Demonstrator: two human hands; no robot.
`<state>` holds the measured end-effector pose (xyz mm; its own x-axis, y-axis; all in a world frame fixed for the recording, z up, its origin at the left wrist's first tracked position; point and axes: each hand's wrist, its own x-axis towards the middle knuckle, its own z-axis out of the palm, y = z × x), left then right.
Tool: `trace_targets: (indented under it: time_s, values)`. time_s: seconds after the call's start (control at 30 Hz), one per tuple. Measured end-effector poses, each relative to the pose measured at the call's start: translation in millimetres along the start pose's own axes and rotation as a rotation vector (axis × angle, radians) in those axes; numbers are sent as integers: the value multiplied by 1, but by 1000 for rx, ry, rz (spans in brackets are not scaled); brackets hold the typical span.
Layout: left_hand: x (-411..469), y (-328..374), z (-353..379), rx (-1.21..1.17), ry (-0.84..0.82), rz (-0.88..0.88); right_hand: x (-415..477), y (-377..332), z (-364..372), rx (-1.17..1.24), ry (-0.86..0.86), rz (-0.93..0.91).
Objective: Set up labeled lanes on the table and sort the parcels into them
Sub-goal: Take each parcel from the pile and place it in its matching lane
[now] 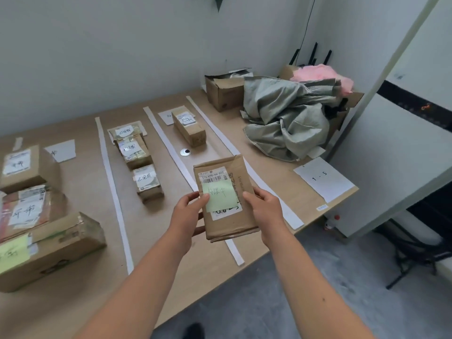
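Head view, nearest first: the left hand (188, 216) and right hand (266, 211) hold a flat parcel (230, 227) up between them over the near part of the table (80, 192); each thumb presses on the top face and the fingers curl beneath, clamped on the parcel's two long sides; the left thumb lies on the edge of a green sticky note (220, 195) with handwritten characters I cannot read for certain; above the note a white barcode label (214, 177) reads "516-K20-00 030"; the parcel is creased brown cardboard, thin and rectangular, tilted towards the camera.

Three white strips (112, 189) run away across the pale wood top, marking off lanes; the parcel hides part of the middle one; in the left lane sit a long taped carton (61, 250) with its own green note, a reddish parcel (27, 214) and a brown box (27, 167), each with handwritten labels, then a paper slip (62, 150).

The next lane holds three small parcels (148, 182) in a row with white handwritten tags; beyond the held parcel lie a small round silver piece (185, 152), an oblong carton (188, 128) and another slip (166, 117).

At the right edge a white sheet (322, 178) reads "1 - 5"; farther back, a crumpled grey woven sack (286, 118), an open carton (223, 92) and something fluffy and pink (322, 74).
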<state>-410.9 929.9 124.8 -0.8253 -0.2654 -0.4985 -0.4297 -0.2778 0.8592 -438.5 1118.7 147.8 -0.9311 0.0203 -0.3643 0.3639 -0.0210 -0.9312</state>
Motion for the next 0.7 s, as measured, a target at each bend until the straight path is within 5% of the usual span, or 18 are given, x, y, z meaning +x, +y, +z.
trace_targets:
  time_s: [0.7]
  values:
    - [302, 31, 58, -185, 265, -161, 354, -1, 63, -294, -169, 153]
